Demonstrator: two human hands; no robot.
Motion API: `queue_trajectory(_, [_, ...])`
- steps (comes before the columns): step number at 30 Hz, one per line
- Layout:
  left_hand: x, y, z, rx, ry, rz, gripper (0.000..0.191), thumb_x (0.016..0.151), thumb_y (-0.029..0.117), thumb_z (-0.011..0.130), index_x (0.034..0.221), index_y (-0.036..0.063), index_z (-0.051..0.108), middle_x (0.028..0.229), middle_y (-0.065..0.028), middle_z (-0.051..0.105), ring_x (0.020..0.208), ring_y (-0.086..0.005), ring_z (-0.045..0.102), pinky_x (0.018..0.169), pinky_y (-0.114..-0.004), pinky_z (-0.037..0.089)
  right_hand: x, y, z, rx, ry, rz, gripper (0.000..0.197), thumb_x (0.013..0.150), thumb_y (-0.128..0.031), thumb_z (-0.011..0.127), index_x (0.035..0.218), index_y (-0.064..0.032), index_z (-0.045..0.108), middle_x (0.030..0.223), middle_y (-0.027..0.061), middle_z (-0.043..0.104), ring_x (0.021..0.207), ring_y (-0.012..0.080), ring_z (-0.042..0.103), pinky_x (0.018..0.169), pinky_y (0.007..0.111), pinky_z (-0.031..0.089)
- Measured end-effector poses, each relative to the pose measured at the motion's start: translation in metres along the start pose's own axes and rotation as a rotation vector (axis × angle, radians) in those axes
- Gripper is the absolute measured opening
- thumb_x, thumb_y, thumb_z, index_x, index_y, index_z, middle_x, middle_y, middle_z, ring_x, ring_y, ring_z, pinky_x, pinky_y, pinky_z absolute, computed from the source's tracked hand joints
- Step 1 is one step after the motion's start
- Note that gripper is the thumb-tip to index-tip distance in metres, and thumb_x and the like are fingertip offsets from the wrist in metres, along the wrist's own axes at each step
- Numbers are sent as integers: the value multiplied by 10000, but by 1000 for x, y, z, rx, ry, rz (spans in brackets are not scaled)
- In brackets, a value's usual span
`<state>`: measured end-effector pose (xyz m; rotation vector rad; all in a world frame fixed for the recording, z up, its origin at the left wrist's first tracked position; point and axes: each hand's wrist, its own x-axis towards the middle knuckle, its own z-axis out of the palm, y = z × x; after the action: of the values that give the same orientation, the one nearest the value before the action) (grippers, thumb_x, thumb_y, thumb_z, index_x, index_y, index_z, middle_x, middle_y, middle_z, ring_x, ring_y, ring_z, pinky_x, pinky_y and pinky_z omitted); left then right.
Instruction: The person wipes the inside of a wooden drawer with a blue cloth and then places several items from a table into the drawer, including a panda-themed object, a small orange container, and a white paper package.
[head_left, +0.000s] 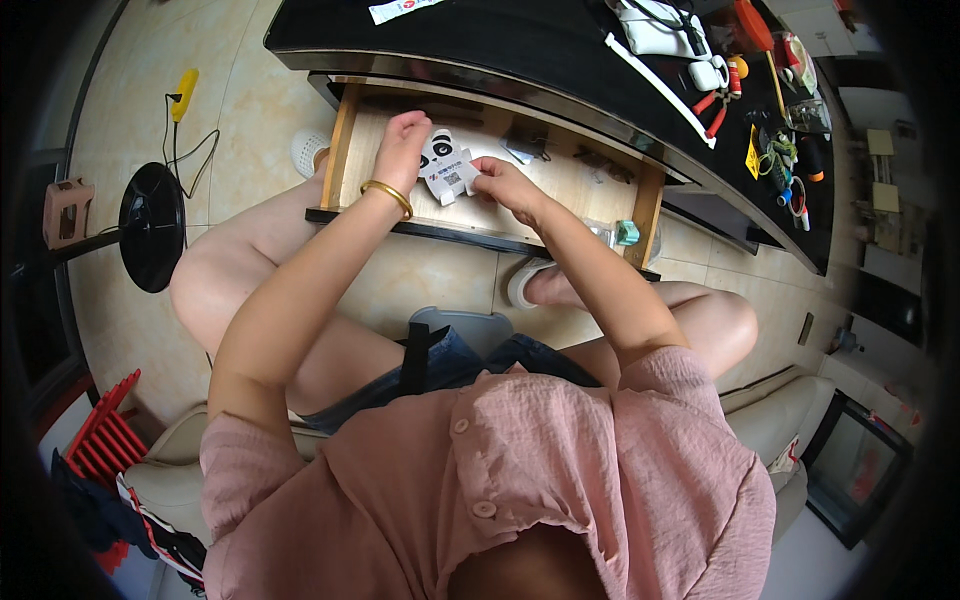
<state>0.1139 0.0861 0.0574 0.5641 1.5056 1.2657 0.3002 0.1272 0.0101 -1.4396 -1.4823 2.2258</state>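
Over an open wooden drawer (465, 235), a white panda-shaped card (450, 171) with a printed code and writing is between my hands. My right hand (504, 186) pinches its right edge between thumb and fingers. My left hand (402, 151), with a gold bangle (388, 196) at the wrist, is at the card's left edge; its fingers are bent, and whether they grip the card cannot be told. Inside the drawer lie a dark flat item (527, 141), glasses (606, 165) at the right, and a green object (627, 232) in the near right corner.
Above the drawer, the black cabinet top (480, 37) holds a white pouch (664, 34), a white earphone case (703, 76), red-handled pliers (716, 109), a long white strip (660, 88) and coiled cords. A round black base (152, 227) stands on the tiled floor at left, near a yellow power strip (184, 94).
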Motion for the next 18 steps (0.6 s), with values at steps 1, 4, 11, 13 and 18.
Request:
queue_trajectory(1, [5, -2, -3, -2, -1, 2, 359, 925, 277, 552, 1201, 47, 538, 1141, -64, 582, 1049, -154, 522, 918, -273, 400, 1, -1, -1, 20, -18, 0, 256, 826, -93, 538, 1075, -56, 581, 898, -6, 607, 754, 67, 528, 689, 206, 423])
queue_trajectory(4, [23, -18, -19, 533, -145, 179, 272, 903, 269, 575, 1040, 37, 614, 890, -92, 666, 822, -189, 639, 738, -311, 492, -10, -6, 0, 161, -60, -30, 330, 835, -91, 515, 1155, -29, 565, 984, 24, 620, 844, 93, 567, 775, 226, 459])
queue_trajectory(11, [29, -3, -21, 512, -341, 230, 266, 950, 275, 514, 1011, 30, 594, 816, -65, 650, 728, -157, 615, 675, -297, 483, -45, -17, -15, -114, -288, -217, 446, 827, 25, 474, 1271, 1, 510, 1096, 57, 622, 979, 110, 575, 886, 249, 460])
queue_trajectory(13, [28, 1, -18, 499, -352, 224, 266, 955, 272, 505, 1006, 26, 592, 808, -56, 644, 723, -141, 605, 672, -288, 479, -51, -20, -20, -282, -258, -253, 459, 827, 76, 456, 1273, -17, 516, 1080, 47, 628, 959, 95, 564, 861, 241, 456])
queue_trajectory(18, [27, 2, -13, 402, -363, 212, 274, 966, 265, 490, 992, 11, 590, 808, -32, 637, 727, -105, 584, 678, -267, 471, -44, -8, -19, -495, -4, -407, 288, 845, -23, 545, 1121, -56, 619, 871, 54, 651, 810, 119, 583, 785, 248, 463])
